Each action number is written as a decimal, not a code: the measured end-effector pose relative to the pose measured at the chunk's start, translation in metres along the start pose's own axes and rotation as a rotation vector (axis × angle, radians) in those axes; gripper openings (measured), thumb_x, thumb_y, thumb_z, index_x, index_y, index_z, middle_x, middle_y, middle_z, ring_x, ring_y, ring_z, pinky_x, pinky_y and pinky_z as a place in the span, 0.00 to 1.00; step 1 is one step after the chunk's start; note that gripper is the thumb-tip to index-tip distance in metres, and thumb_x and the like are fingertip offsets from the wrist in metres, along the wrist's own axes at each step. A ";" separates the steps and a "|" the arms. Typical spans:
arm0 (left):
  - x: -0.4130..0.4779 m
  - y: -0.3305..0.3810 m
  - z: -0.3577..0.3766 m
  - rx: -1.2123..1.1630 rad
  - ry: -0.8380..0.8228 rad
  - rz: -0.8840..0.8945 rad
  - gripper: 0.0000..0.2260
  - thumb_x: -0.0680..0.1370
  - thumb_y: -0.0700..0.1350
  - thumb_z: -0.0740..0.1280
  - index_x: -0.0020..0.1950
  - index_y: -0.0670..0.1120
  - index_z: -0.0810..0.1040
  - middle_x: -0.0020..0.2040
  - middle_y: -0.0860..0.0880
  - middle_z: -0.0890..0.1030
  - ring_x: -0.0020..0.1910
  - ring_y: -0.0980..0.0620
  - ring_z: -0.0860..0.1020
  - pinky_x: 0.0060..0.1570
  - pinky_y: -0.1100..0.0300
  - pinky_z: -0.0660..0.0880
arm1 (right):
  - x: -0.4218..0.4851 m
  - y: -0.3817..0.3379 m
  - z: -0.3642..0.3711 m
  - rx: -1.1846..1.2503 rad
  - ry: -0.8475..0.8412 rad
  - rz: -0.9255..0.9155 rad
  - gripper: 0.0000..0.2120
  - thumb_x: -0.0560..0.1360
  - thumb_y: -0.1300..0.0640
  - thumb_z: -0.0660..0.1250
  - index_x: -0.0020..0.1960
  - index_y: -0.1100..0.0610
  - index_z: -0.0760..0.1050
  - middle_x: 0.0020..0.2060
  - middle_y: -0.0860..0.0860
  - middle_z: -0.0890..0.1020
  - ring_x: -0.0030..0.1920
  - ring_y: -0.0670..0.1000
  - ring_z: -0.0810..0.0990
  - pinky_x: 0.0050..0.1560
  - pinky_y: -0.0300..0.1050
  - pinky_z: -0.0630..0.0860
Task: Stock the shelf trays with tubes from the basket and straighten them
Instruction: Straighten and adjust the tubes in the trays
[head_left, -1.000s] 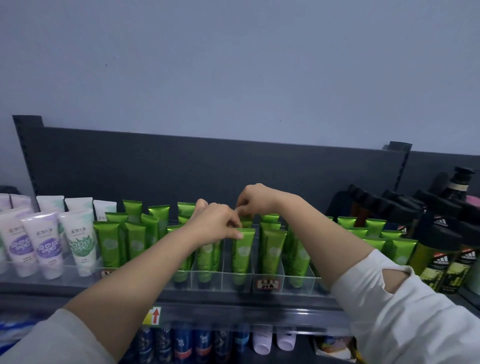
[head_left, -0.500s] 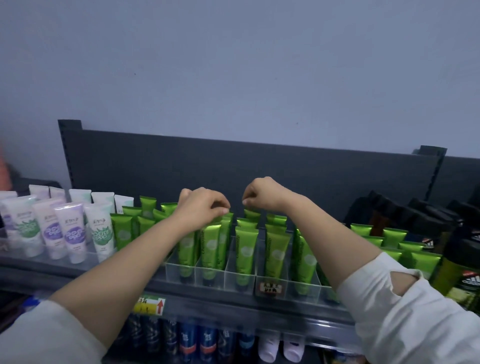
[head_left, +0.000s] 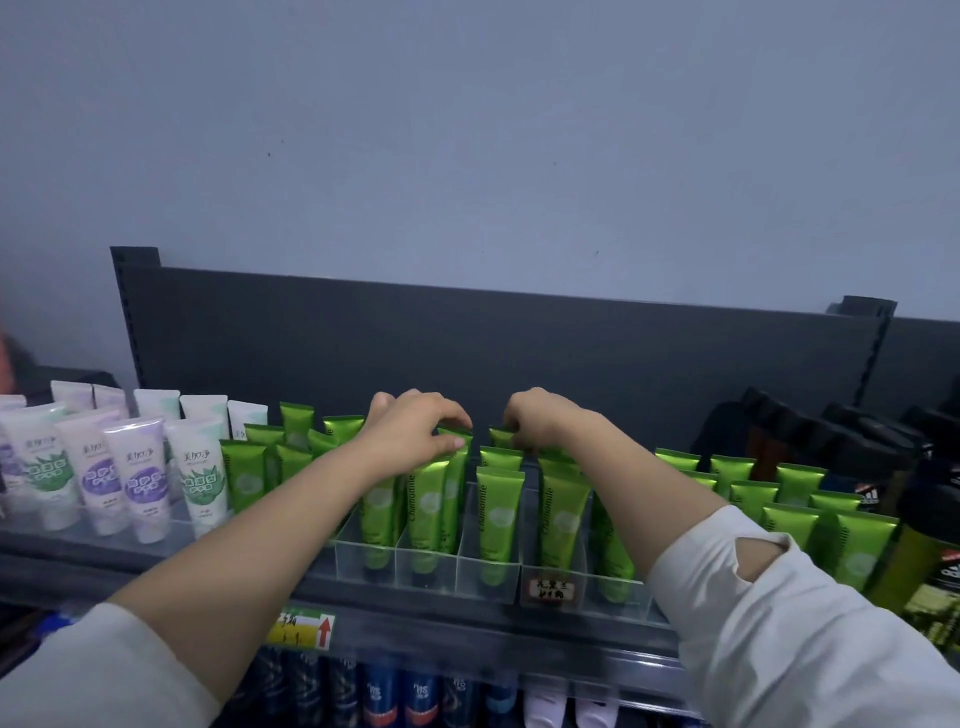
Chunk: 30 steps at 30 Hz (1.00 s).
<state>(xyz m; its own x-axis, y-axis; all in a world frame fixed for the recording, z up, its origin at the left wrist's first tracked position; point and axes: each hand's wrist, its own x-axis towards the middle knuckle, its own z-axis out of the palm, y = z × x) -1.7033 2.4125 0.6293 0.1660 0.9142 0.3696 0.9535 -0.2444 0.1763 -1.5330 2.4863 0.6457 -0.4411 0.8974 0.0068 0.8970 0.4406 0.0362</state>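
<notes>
Rows of green tubes (head_left: 500, 512) stand cap-down in clear divided shelf trays (head_left: 487, 582) on the top shelf. My left hand (head_left: 415, 431) reaches over the rows and pinches the flat top of a green tube (head_left: 453, 467) in a back row. My right hand (head_left: 540, 421) is just to its right, its curled fingers pinching the top edge of another back-row green tube (head_left: 501, 437). Both forearms stretch over the front tubes. The basket is not in view.
White and purple tubes (head_left: 137, 470) stand at the left of the shelf. More green tubes (head_left: 795, 512) and dark bottles (head_left: 930, 525) fill the right. A dark back panel (head_left: 467, 343) rises behind the trays. Bottles (head_left: 384, 691) line the shelf below.
The view has moved closer and slightly right. Both hands have dropped a little onto the tops of the back-row tubes and stay close together.
</notes>
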 end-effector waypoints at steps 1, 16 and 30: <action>0.001 -0.001 0.000 0.001 -0.008 0.012 0.11 0.78 0.53 0.63 0.59 0.59 0.76 0.58 0.58 0.76 0.62 0.54 0.70 0.54 0.54 0.58 | 0.001 0.000 -0.001 0.018 -0.004 0.005 0.05 0.74 0.60 0.66 0.41 0.54 0.74 0.35 0.50 0.75 0.40 0.54 0.77 0.41 0.45 0.74; 0.010 -0.021 0.003 -0.040 -0.052 0.108 0.10 0.78 0.54 0.63 0.59 0.59 0.76 0.58 0.56 0.76 0.62 0.53 0.69 0.52 0.55 0.57 | 0.006 -0.004 -0.003 0.071 -0.097 0.039 0.11 0.75 0.62 0.66 0.36 0.52 0.71 0.35 0.50 0.80 0.38 0.52 0.80 0.31 0.36 0.67; 0.003 -0.031 -0.007 -0.077 -0.014 0.138 0.07 0.78 0.53 0.63 0.54 0.58 0.77 0.53 0.57 0.76 0.59 0.54 0.71 0.52 0.55 0.58 | -0.001 -0.005 -0.013 0.141 -0.038 0.060 0.11 0.75 0.53 0.68 0.55 0.55 0.81 0.49 0.53 0.83 0.48 0.53 0.81 0.52 0.49 0.79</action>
<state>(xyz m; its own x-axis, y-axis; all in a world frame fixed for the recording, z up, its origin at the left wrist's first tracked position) -1.7339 2.4205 0.6314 0.2986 0.8745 0.3822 0.8991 -0.3921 0.1946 -1.5374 2.4834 0.6585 -0.3876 0.9212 -0.0328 0.9181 0.3826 -0.1034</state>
